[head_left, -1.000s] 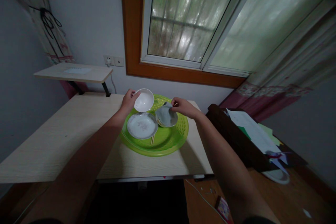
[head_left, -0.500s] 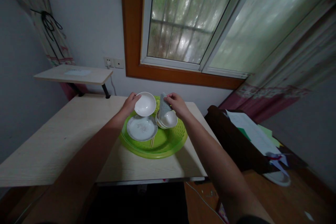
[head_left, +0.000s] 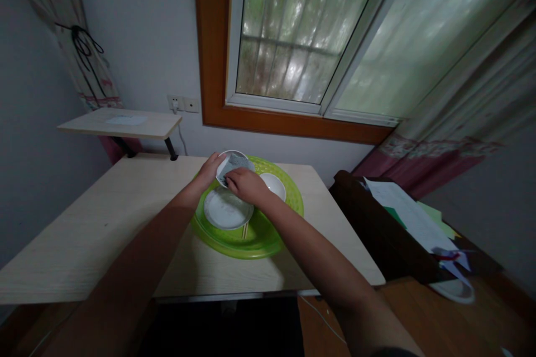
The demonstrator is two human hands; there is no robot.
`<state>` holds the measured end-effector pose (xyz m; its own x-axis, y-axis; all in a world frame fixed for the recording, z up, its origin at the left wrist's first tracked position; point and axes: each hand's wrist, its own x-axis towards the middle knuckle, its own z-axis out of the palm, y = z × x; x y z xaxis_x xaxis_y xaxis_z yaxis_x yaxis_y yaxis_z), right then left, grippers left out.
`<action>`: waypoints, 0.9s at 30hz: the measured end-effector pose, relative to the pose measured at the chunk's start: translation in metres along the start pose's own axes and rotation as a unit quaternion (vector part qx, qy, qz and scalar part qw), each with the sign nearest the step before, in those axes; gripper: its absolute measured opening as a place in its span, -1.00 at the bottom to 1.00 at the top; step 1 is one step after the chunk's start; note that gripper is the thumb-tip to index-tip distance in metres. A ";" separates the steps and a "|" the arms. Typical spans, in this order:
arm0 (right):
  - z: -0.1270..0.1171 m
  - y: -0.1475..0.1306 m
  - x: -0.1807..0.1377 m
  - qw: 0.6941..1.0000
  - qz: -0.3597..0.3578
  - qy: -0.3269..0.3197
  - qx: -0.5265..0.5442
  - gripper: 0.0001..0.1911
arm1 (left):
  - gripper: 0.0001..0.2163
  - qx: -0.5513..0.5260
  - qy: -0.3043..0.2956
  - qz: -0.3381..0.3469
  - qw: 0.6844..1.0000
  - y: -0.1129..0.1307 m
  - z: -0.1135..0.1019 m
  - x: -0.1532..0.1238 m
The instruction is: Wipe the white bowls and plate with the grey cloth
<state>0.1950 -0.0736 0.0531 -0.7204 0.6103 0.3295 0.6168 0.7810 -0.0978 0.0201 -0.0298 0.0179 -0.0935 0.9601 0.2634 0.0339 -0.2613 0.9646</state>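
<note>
My left hand (head_left: pixel 208 169) is closed on the edge of a small white bowl (head_left: pixel 229 153), holding it tilted above the far left part of the green tray (head_left: pixel 288 215). My right hand (head_left: pixel 247 187) has its fingers bunched on a grey cloth (head_left: pixel 237 163) and presses it into the bowl's hollow, so that the cloth covers most of the inside. Just beneath both hands a white plate (head_left: pixel 226 211) lies flat in the tray. A second bowl (head_left: pixel 274 184) stands upright in the tray just to the right of my right hand. A pair of chopsticks (head_left: pixel 244 230) pokes out from under the plate's near edge. The tray sits on the pale wooden bench (head_left: pixel 104 217), toward its far right side and near the wall under the window (head_left: pixel 293 39).
</note>
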 end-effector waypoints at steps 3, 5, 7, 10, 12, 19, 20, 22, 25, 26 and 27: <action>-0.003 0.006 -0.006 0.999 -0.025 0.011 -0.028 -0.58 | -0.70 0.007 -0.004 -0.010 1.000 -0.003 0.000 0.001; -0.002 0.009 -0.009 0.998 -0.053 0.016 -0.033 -0.56 | -0.69 0.015 -0.015 -0.009 1.000 -0.005 -0.001 0.003; 0.004 0.010 -0.012 0.997 -0.064 0.014 -0.044 -0.52 | -0.69 0.023 -0.026 -0.004 0.999 -0.008 -0.003 0.004; 0.017 0.010 -0.015 0.997 -0.025 0.017 -0.069 -0.38 | -0.67 0.038 -0.030 0.003 0.999 -0.009 -0.004 0.003; 0.025 0.008 -0.017 0.996 0.008 0.029 -0.085 -0.27 | -0.66 0.041 -0.030 0.002 0.999 -0.007 -0.003 0.002; 0.016 -0.009 -0.019 0.995 0.012 -0.009 -0.099 -0.25 | -0.69 0.119 0.044 0.031 0.991 0.000 -0.007 -0.003; 0.013 -0.011 -0.019 0.996 0.006 -0.024 -0.087 -0.27 | -0.69 0.128 0.049 0.038 0.990 0.000 -0.008 -0.004; 0.010 -0.013 -0.019 0.998 -0.009 -0.040 -0.056 -0.29 | -0.70 0.137 0.051 0.049 0.988 0.001 -0.008 -0.004; 0.015 -0.011 -0.018 0.999 -0.042 -0.031 -0.010 -0.29 | -0.71 0.125 0.053 0.048 0.990 0.001 -0.007 -0.006; 0.018 -0.009 -0.018 0.998 -0.054 -0.026 -0.001 -0.26 | -0.71 0.114 0.050 0.043 0.991 0.001 -0.005 -0.006; 0.022 -0.008 -0.018 0.998 -0.064 -0.023 0.003 -0.23 | -0.72 0.103 0.045 0.037 0.993 0.001 -0.004 -0.006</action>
<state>0.1963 -0.0877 0.0271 -0.8069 0.5111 0.2960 0.5174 0.8534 -0.0632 0.0167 -0.0363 0.0168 -0.1722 0.9236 0.3426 0.2452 -0.2967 0.9230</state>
